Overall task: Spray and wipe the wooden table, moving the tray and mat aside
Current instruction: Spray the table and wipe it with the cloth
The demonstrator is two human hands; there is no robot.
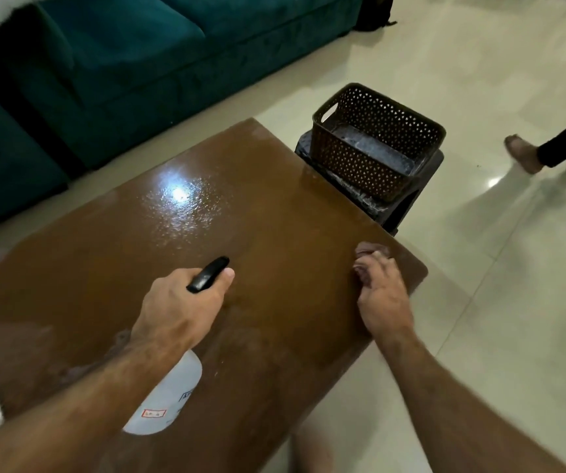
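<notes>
Wide-open brown wooden tabletop (274, 206), bare and wet across its middle and far end.
The left hand (186, 302) with its white spray bottle (169, 397) and the right hand (382, 295) occupied the near part; a brown perforated plastic basket (373, 145) on a dark stool (411, 203) blocked the far right corner, and a teal sofa (104, 80) closed off the far side.
</notes>
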